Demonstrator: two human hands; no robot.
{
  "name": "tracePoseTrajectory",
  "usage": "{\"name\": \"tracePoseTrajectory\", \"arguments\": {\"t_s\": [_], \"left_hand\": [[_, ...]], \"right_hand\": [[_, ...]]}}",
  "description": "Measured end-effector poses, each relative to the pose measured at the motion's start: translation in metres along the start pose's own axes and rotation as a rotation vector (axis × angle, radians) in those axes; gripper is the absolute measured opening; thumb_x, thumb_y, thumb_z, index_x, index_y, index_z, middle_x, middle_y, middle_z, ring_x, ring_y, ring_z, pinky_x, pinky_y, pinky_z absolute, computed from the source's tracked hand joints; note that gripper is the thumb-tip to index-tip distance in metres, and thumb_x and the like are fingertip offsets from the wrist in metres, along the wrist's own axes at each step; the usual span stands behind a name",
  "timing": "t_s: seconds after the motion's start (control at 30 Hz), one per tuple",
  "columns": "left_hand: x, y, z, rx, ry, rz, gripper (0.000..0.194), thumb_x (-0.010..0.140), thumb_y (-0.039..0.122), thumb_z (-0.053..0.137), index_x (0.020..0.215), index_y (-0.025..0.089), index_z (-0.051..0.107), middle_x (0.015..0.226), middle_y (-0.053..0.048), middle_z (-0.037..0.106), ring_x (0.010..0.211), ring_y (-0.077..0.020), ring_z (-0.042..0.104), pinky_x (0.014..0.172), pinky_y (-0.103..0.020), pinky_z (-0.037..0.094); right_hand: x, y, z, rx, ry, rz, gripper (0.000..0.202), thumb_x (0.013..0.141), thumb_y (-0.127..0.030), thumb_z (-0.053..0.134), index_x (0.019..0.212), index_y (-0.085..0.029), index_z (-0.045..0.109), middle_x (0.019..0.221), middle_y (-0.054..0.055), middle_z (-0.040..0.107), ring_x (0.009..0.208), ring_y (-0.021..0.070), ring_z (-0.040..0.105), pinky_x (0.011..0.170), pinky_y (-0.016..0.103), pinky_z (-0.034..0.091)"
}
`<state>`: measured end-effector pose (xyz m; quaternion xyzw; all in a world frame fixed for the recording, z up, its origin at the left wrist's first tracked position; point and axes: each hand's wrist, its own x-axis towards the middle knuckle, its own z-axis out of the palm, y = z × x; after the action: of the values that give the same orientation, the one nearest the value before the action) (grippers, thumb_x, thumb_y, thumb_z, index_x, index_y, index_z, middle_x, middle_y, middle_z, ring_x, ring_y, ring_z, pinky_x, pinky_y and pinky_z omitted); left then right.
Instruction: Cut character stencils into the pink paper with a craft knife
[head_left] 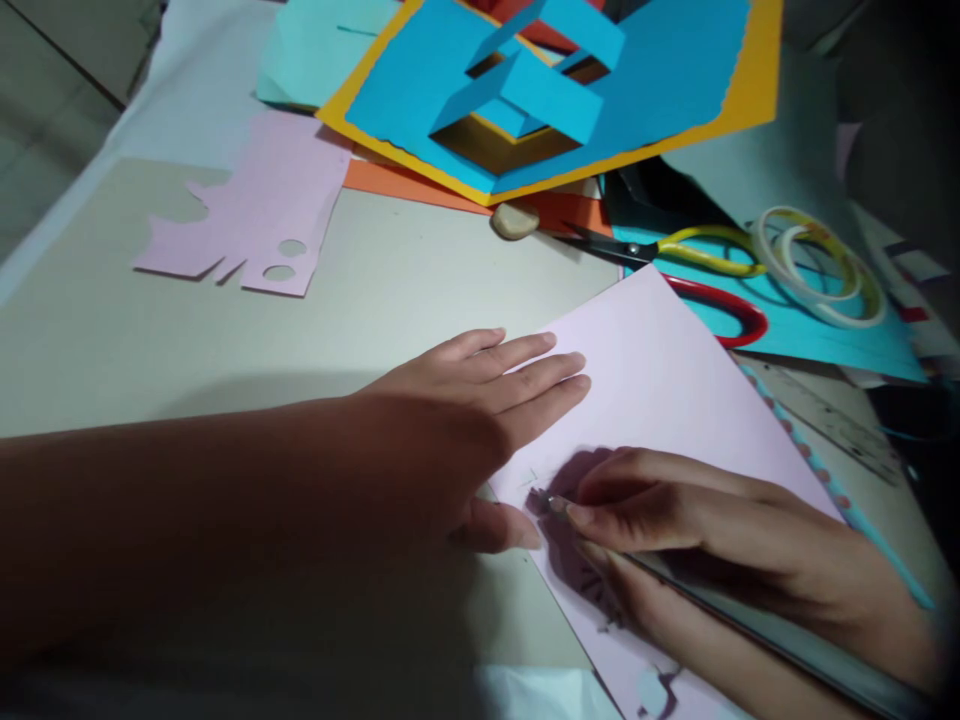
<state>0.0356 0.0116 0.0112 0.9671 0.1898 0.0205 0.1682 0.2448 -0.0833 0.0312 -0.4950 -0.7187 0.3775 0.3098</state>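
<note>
A sheet of pink paper [645, 370] lies slanted on the table, with small cut-outs and marks along its lower part. My left hand [487, 410] rests flat on its left edge, fingers stretched out and thumb lower down near the edge. Pinched in my right hand [675, 530] is a slim, grey craft knife [720, 600], its metal tip on the paper just right of my left thumb. Beside the tip is a faint angular pencil-like mark. Part of the lower cut-outs is hidden under my right hand.
A blue-and-yellow pop-up card [660, 80] stands open at the back. Scissors [675, 250] with yellow and red handles, tape rolls [765, 240] and a ruler [832, 420] lie to the right. A pink paper scrap [262, 200] and a small eraser-like lump [514, 221] sit farther back.
</note>
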Motion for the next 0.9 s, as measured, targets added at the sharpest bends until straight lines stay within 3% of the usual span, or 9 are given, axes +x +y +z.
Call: {"name": "tracePoseTrajectory", "arguments": {"t_s": [0.2,0.3,0.37,0.5,0.7,0.9], "left_hand": [[0.0,-0.002,0.001,-0.005,0.017,0.014,0.099,0.087,0.067,0.064,0.157,0.006,0.029,0.167,-0.014,0.024,0.157,-0.0329,0.018,0.127,-0.05,0.017],[-0.001,-0.002,0.001,-0.008,0.015,0.012,0.1,0.086,0.066,0.066,0.157,0.006,0.029,0.167,-0.015,0.025,0.157,-0.0335,0.018,0.127,-0.05,0.018],[-0.001,-0.001,0.0,-0.006,0.012,0.007,0.101,0.086,0.065,0.067,0.157,0.006,0.029,0.167,-0.014,0.025,0.156,-0.0332,0.018,0.127,-0.049,0.018],[0.0,0.0,-0.001,-0.01,0.005,-0.003,0.099,0.086,0.064,0.068,0.157,0.007,0.03,0.167,-0.014,0.025,0.157,-0.0321,0.018,0.127,-0.048,0.016],[0.0,-0.001,0.0,-0.025,0.004,-0.004,0.1,0.087,0.067,0.066,0.158,0.007,0.029,0.167,-0.013,0.025,0.157,-0.0315,0.017,0.127,-0.048,0.015],[0.0,-0.003,0.0,-0.045,0.004,0.015,0.1,0.087,0.066,0.066,0.157,0.006,0.028,0.167,-0.015,0.024,0.157,-0.0334,0.017,0.127,-0.049,0.015]], "right_hand": [[0.001,0.002,0.002,0.063,-0.051,0.001,0.015,0.082,-0.009,0.075,0.088,-0.023,0.073,0.086,0.002,0.074,0.07,0.0131,0.072,0.059,0.019,0.058],[0.004,-0.001,0.004,0.031,-0.002,0.004,0.007,0.081,-0.026,0.08,0.086,-0.024,0.077,0.083,0.005,0.075,0.069,0.0183,0.074,0.053,0.022,0.058],[0.005,-0.003,0.006,0.005,0.059,0.019,0.014,0.079,-0.038,0.082,0.083,-0.025,0.078,0.08,0.006,0.075,0.069,0.0202,0.074,0.052,0.024,0.059],[0.007,-0.006,0.009,-0.024,0.093,0.039,0.02,0.077,-0.046,0.083,0.079,-0.026,0.078,0.079,0.006,0.076,0.071,0.0218,0.076,0.055,0.025,0.062],[0.003,-0.002,0.001,-0.034,0.077,0.076,0.006,0.08,-0.03,0.081,0.081,-0.027,0.075,0.086,0.002,0.079,0.073,0.0185,0.077,0.058,0.019,0.062],[0.002,-0.003,-0.001,0.032,-0.023,0.052,0.015,0.08,-0.013,0.077,0.077,-0.024,0.068,0.086,-0.002,0.077,0.069,0.0103,0.074,0.06,0.01,0.057]]}}
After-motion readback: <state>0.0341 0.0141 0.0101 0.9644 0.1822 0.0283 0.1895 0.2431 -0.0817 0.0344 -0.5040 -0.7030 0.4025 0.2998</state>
